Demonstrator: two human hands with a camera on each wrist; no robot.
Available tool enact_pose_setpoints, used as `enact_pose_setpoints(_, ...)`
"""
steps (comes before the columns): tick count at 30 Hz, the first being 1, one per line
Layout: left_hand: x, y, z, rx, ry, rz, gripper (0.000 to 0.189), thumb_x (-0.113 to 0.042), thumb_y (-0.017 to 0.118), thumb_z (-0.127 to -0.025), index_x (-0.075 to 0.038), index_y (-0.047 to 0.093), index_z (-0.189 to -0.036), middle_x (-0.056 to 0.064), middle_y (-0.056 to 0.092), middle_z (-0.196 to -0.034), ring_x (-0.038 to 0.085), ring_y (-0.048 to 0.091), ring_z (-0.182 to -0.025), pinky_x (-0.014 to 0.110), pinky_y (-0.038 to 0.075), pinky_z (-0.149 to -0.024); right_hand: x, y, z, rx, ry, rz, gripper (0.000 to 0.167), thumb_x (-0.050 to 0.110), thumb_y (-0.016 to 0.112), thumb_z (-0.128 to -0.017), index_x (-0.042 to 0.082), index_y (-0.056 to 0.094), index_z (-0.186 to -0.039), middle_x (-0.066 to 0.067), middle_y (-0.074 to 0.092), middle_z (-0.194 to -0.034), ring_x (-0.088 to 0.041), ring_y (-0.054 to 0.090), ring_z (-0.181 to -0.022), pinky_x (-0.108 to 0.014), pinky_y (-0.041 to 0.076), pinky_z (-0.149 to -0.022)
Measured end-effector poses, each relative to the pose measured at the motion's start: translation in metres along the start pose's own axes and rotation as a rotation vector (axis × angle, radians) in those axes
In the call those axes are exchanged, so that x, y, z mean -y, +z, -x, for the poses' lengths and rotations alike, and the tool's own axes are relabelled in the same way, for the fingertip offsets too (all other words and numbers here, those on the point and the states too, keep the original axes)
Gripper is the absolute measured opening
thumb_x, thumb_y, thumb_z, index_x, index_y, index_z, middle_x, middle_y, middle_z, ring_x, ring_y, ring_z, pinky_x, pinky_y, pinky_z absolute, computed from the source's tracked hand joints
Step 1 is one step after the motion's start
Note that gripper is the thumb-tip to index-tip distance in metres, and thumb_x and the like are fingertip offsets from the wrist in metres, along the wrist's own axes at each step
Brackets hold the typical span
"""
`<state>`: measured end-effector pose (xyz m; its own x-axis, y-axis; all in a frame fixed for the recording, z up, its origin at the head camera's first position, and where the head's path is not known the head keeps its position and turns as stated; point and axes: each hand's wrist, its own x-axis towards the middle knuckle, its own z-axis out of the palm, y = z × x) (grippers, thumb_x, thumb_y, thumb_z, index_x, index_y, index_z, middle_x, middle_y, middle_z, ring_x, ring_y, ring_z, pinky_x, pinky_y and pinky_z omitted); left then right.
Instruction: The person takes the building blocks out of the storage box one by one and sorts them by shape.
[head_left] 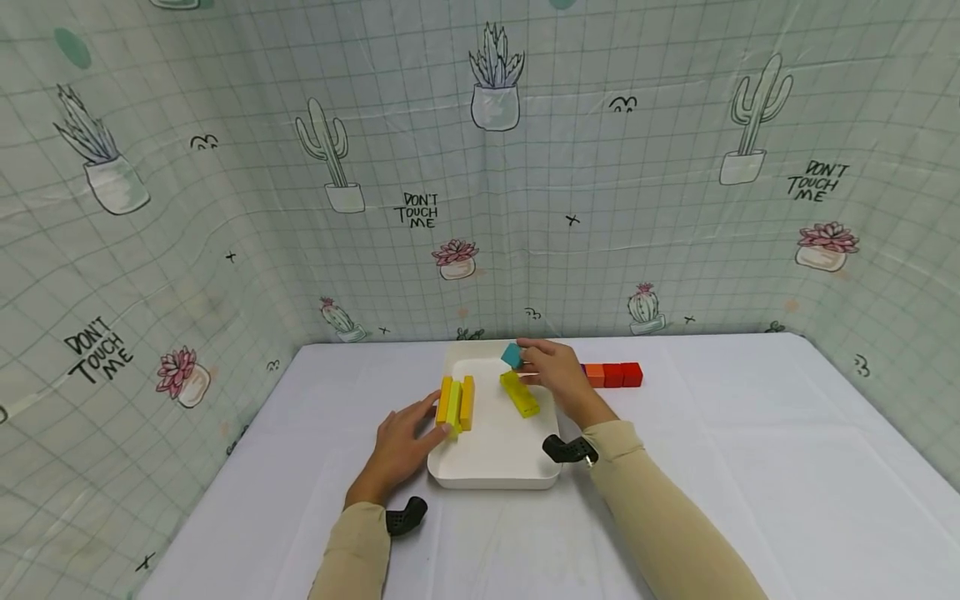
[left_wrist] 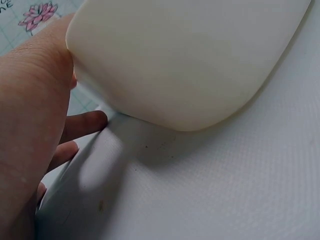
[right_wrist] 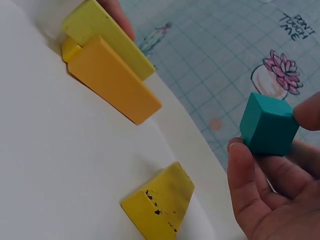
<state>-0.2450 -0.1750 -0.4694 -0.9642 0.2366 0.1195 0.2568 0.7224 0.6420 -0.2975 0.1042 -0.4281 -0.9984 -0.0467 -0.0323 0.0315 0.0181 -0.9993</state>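
My right hand point(head_left: 558, 377) pinches a small teal block point(head_left: 512, 356) between thumb and fingertips, above the far right part of a white tray point(head_left: 495, 462). Below it, a yellow block point(head_left: 521, 395) with dark specks lies in the tray. At the tray's left side is my left hand point(head_left: 401, 446), its thumb touching the near end of a lime-yellow block point(head_left: 453, 406). That block lies between two orange-yellow blocks, and one orange-yellow block point(right_wrist: 115, 82) shows in the right wrist view. In the left wrist view, several fingers extend outside the tray wall.
A row of red and orange blocks point(head_left: 613, 375) stands on the white-covered table point(head_left: 720, 467), just right of the tray and partly behind my right hand. A cloth point(head_left: 555, 167) printed with potted plants hangs behind and beside the table.
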Motion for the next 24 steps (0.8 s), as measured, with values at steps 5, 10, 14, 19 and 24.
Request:
enact_pose_setpoints(5, -0.003, -0.002, 0.000, 0.007, -0.010, 0.002, 0.065, -0.043, 0.063, -0.096, -0.025, 0.040, -0.155, 0.006, 0.053, -0.148, 0.033, 0.034, -0.144, 0.059, 0.005, -0.119, 0.004, -0.006, 0.007, -0.008, -0.045, -0.028, 0.038, 0.021, 0.052, -0.103, 0.006, 0.059, -0.138, -0.017, 0.064, -0.125, -0.035, 0.065, -0.111, -0.038, 0.056, -0.091)
enact_pose_setpoints(10, -0.003, -0.002, -0.001, 0.006, -0.014, -0.007, 0.066, -0.042, 0.063, -0.096, -0.025, 0.040, -0.156, 0.007, 0.053, -0.148, 0.033, 0.034, -0.144, 0.059, 0.005, -0.119, 0.006, -0.010, 0.012, -0.012, -0.054, -0.073, 0.037, 0.023, 0.052, -0.104, 0.006, 0.059, -0.135, -0.016, 0.065, -0.123, -0.030, 0.070, -0.104, -0.036, 0.058, -0.086)
enact_pose_setpoints(14, -0.002, -0.001, -0.001, -0.001, -0.012, -0.014, 0.066, -0.042, 0.063, -0.096, -0.025, 0.040, -0.156, 0.007, 0.053, -0.147, 0.033, 0.035, -0.144, 0.060, 0.006, -0.119, 0.005, -0.014, 0.015, 0.007, -0.064, -0.101, 0.037, 0.024, 0.052, -0.104, 0.004, 0.057, -0.135, -0.017, 0.065, -0.123, -0.030, 0.071, -0.102, -0.037, 0.058, -0.085)
enact_pose_setpoints(19, -0.001, 0.000, -0.001, -0.002, -0.013, -0.011, 0.066, -0.042, 0.063, -0.096, -0.025, 0.040, -0.156, 0.007, 0.053, -0.147, 0.033, 0.035, -0.144, 0.061, 0.006, -0.119, 0.005, -0.020, 0.018, 0.007, -0.078, -0.092, 0.039, 0.026, 0.051, -0.104, 0.005, 0.056, -0.137, -0.017, 0.065, -0.123, -0.029, 0.071, -0.103, -0.035, 0.058, -0.086)
enact_pose_setpoints(24, -0.001, 0.001, -0.001, 0.005, -0.011, -0.013, 0.066, -0.043, 0.062, -0.096, -0.025, 0.039, -0.156, 0.007, 0.053, -0.147, 0.033, 0.035, -0.144, 0.061, 0.006, -0.119, 0.005, -0.028, 0.019, -0.007, -0.079, -0.093, 0.041, 0.025, 0.050, -0.105, 0.005, 0.055, -0.139, -0.017, 0.064, -0.125, -0.030, 0.071, -0.103, -0.034, 0.059, -0.084)
